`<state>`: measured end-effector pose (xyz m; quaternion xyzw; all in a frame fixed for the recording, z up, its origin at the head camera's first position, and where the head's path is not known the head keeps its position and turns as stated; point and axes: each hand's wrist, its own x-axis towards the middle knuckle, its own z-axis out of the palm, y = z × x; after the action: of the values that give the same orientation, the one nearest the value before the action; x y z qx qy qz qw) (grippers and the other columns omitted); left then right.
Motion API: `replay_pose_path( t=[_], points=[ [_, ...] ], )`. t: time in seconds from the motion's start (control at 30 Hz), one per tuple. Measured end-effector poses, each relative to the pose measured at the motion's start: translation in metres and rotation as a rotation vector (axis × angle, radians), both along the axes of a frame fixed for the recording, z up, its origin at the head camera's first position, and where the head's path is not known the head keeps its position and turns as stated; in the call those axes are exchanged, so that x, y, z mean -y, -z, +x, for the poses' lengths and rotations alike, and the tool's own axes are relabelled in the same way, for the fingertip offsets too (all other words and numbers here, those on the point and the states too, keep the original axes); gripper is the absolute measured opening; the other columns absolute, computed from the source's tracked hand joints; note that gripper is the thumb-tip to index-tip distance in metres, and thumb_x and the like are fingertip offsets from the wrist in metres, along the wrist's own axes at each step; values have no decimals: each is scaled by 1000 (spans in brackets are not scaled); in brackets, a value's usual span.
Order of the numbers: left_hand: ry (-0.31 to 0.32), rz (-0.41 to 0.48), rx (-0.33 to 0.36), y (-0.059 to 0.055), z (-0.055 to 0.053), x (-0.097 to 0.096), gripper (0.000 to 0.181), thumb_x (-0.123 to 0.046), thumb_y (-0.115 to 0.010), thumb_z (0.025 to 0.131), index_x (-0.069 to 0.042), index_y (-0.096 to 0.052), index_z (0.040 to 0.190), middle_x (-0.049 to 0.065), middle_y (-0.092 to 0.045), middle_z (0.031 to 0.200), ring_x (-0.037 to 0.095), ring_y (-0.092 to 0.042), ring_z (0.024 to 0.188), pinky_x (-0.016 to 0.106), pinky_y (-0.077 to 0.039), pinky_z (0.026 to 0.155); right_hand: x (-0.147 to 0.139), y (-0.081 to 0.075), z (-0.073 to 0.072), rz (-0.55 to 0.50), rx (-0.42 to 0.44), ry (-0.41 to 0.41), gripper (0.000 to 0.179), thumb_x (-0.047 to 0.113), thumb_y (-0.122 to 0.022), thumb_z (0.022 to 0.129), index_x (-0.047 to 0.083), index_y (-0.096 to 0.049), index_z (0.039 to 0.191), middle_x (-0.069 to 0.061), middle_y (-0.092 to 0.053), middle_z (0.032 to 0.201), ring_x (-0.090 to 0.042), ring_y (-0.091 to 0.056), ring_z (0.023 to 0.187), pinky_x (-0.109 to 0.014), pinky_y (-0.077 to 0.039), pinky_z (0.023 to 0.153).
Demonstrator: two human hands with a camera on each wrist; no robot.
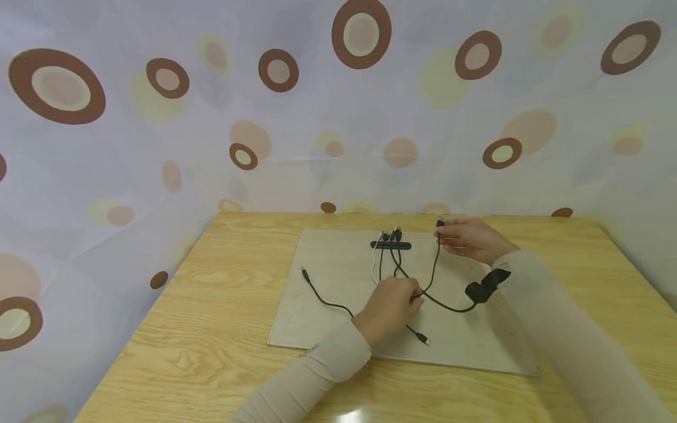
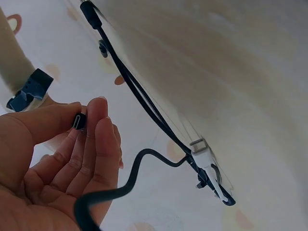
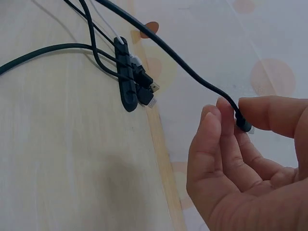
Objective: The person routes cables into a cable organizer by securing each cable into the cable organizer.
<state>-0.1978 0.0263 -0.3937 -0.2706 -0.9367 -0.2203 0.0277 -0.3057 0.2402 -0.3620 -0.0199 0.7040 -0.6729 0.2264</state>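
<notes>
My right hand (image 1: pixel 471 239) is raised over the board's far right side, pinching a small black cable plug (image 3: pixel 244 124) between thumb and fingers. A black cable (image 1: pixel 436 258) hangs from that plug towards my left hand (image 1: pixel 390 305). Low over the board's middle, the left hand pinches a small black connector (image 2: pixel 79 121) with an oval opening. Beyond it, a black cable clip strip (image 3: pixel 129 82) lies near the board's far edge. It holds a white cable (image 1: pixel 374 258) and several black cables, their plugs (image 3: pixel 144 95) sticking out past the strip.
A pale board (image 1: pixel 465 346) lies on the wooden table (image 1: pixel 174 329). A loose black cable end (image 1: pixel 305 274) lies at its left, and a black USB plug (image 1: pixel 423 338) near its front edge. A black strap (image 1: pixel 486 286) is on the right wrist. A patterned wall covering (image 1: pixel 312 117) stands behind.
</notes>
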Motion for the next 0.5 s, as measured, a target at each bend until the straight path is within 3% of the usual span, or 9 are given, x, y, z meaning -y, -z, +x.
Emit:
replay_pose_path(
  t=[0.27, 0.37, 0.5],
  points=[
    [-15, -37, -12, 3, -3, 3, 9, -18, -67, 91, -10, -73, 90, -7, -66, 75, 0, -50, 61, 13, -39, 55, 3, 8, -9, -78, 67, 29, 11, 14, -52, 100, 8, -60, 106, 0, -69, 89, -4, -62, 75, -14, -51, 65],
    [-19, -38, -6, 6, -4, 4, 9, -18, -68, 91, -10, -72, 88, -7, -65, 73, 0, -50, 59, 12, -39, 53, 6, 13, -12, -27, 20, 38, 19, 18, -54, 99, 4, -60, 112, 1, -67, 89, -2, -61, 73, -13, -51, 65],
    [-22, -49, 1, 8, -4, 4, 11, -18, -67, 91, -11, -72, 85, -8, -63, 70, -1, -48, 57, 12, -38, 51, 13, 21, -17, 71, -78, 57, 43, 15, -55, 98, -8, -44, 134, 0, -60, 98, 1, -60, 78, -13, -51, 73]
  ],
)
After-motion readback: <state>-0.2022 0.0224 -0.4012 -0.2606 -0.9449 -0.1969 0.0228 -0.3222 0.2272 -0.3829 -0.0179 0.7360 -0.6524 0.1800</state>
